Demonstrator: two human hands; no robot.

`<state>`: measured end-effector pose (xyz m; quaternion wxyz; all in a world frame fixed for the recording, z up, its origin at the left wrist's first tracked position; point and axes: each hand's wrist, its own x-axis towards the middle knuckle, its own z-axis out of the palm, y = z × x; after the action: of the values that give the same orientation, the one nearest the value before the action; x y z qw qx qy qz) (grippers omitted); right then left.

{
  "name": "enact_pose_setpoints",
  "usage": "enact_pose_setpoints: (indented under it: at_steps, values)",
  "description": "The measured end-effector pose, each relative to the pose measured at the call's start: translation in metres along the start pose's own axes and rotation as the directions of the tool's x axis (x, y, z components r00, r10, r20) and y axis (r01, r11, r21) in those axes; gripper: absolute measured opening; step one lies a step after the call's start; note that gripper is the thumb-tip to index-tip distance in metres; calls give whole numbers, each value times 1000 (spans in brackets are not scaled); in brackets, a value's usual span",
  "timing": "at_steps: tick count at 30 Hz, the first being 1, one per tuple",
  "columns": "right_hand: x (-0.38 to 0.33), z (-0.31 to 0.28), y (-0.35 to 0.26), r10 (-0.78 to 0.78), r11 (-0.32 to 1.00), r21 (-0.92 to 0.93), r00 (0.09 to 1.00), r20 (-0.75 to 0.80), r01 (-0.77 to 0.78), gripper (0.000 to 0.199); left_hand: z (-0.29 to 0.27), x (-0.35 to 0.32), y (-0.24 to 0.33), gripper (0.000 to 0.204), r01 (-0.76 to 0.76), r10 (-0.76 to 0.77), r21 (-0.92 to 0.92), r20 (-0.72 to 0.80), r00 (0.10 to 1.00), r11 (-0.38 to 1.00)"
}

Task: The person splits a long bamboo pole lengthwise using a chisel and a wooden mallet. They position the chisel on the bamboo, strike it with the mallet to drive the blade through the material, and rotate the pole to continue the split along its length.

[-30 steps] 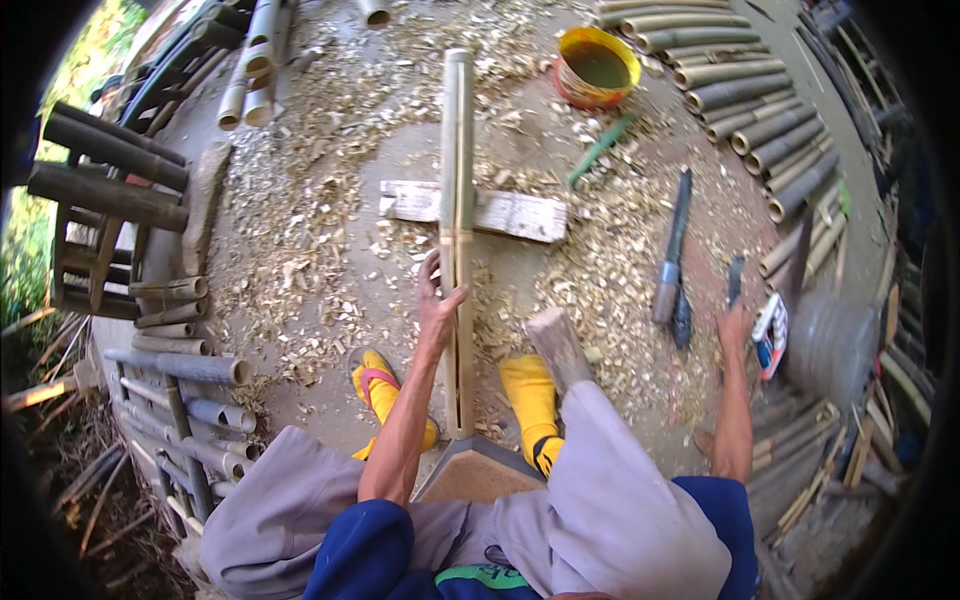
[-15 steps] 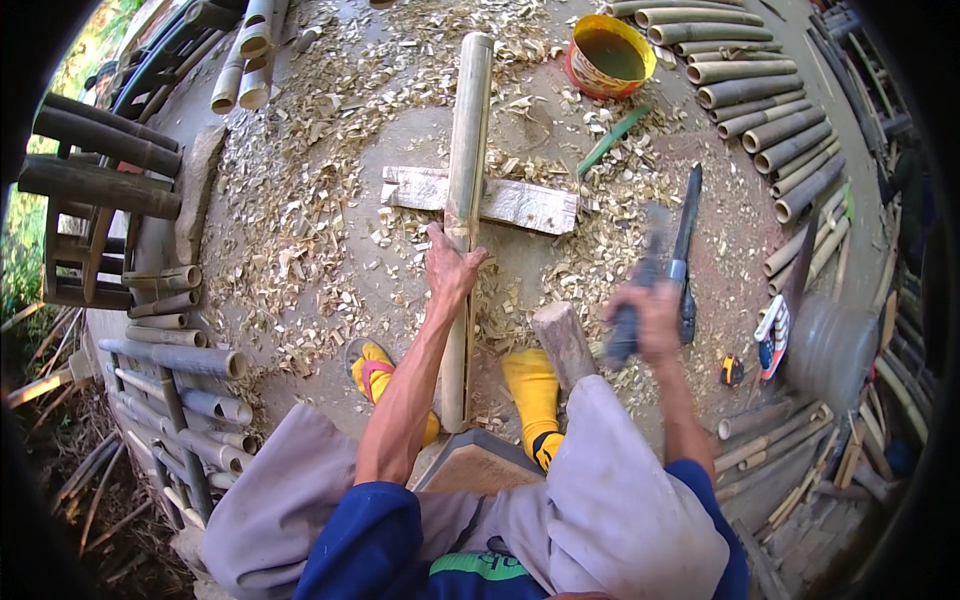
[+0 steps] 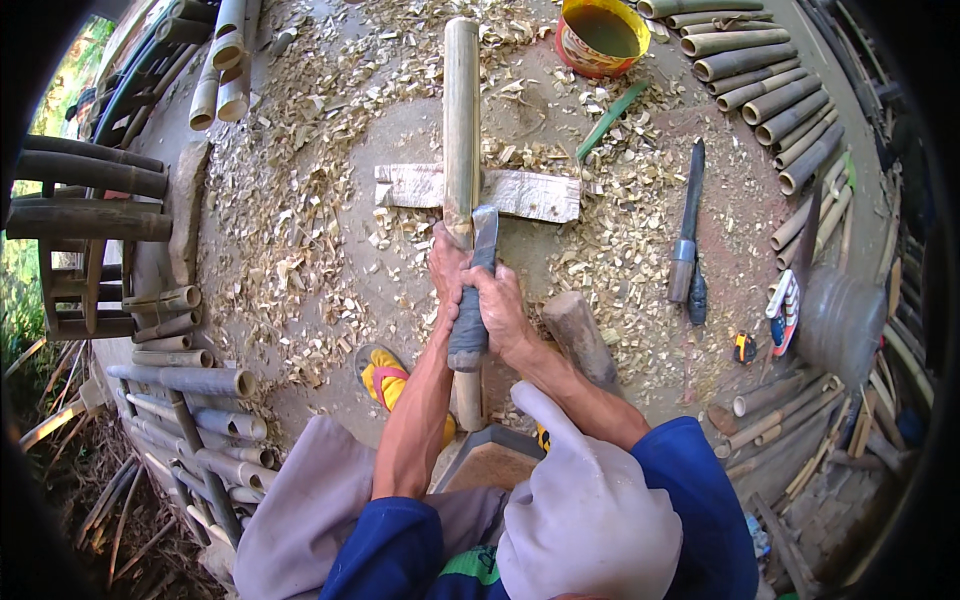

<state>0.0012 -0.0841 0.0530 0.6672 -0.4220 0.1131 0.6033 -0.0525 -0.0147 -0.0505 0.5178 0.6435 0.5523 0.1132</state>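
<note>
A pale bamboo pole [image 3: 461, 130] runs away from me, lying across a flat whitish wood block [image 3: 530, 195]. My left hand [image 3: 449, 262] is wrapped round the pole at a cut, reddish patch. In my right hand [image 3: 500, 305] is a chisel-like tool [image 3: 468, 335] with a dark wrapped handle and a short, flat metal blade. Its blade points away from me beside the pole, close to the cut patch. The two hands are together, the right one's fingers closed round the handle. Whether the blade touches the bamboo is hard to see.
Wood chips cover the floor. A short log [image 3: 580, 338] stands by my right knee. Right of it lie a long dark blade [image 3: 690, 215], a tape measure [image 3: 744, 347] and a glove [image 3: 783, 312]. A yellow-red bucket [image 3: 600, 40] stands far ahead; bamboo pieces [image 3: 770, 110] line the right.
My right hand has swung left with the chisel-like tool, from beside the long dark blade to the bamboo pole. My left hand stays on the pole. My right knee has shifted inward.
</note>
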Motion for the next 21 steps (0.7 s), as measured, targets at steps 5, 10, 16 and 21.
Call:
enact_pose_setpoints:
  at_steps: [5,10,16,21]
  values:
    - [9,6,4,-194,961,-195,981,20,195,12,5,-2,-6,36,-28,27,-26,-12,1000,999]
    - [16,11,-11,-237,923,-297,970,56,243,9,9,2,-5,33,-88,86,-23,-60,994,996]
    - [41,19,-39,-173,931,-311,981,87,192,7,6,0,-7,30,-108,104,-35,-90,990,994]
    - [46,5,-33,-284,851,-444,957,61,281,9,6,7,-8,30,-113,112,-5,-100,989,994]
